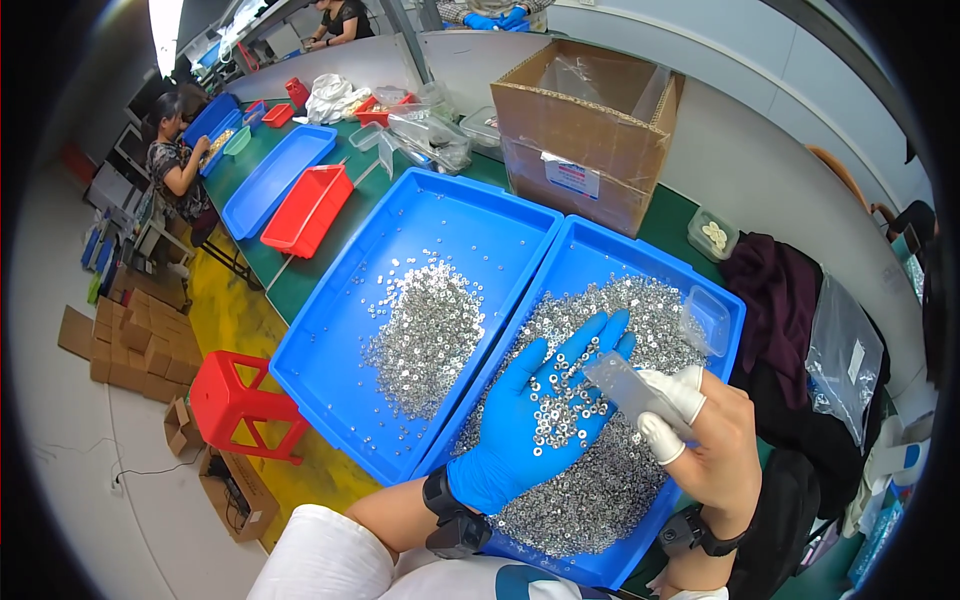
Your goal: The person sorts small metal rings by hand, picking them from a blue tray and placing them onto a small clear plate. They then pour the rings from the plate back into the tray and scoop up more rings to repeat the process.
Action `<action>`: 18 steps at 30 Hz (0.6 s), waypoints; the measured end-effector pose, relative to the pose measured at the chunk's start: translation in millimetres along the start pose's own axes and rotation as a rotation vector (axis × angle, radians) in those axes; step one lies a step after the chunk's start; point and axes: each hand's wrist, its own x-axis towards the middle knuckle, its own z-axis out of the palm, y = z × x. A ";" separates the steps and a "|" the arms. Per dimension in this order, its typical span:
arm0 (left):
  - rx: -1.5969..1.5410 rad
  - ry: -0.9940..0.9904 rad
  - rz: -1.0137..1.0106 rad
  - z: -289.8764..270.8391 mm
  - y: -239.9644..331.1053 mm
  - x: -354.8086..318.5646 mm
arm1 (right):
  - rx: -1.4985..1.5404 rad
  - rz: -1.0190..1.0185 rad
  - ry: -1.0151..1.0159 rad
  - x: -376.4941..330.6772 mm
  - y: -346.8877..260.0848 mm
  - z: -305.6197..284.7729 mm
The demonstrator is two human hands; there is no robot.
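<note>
Cupping washers (560,405) | left hand (540,420) | right tray (590,255) heaped | possibly nuts

Left hand (540,405) in blue glove, palm up, cupping small silver washers (560,400) over the right blue tray (600,255), which is heaped with them. Right hand (715,440), white finger cots on thumb and forefinger, pinches a clear plastic bag (625,385) just beside the palm. Left blue tray (330,340) holds a smaller pile on the green tabletop (300,275).

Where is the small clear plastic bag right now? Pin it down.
In the head view, the small clear plastic bag is pinched in the right hand, just right of the gloved left hand's palmful of washers.
</note>
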 end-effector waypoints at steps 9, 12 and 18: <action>-0.018 -0.025 0.013 0.8 3.0 1.3 | -0.030 -0.025 -0.051 -1.7 1.1 -4.0; -0.018 -0.025 0.013 2.8 3.5 1.6 | -0.037 -0.028 -0.051 -2.1 2.9 -5.5; -0.002 -0.016 0.023 1.2 3.6 0.4 | -0.009 -0.034 -0.075 -3.4 0.0 -9.6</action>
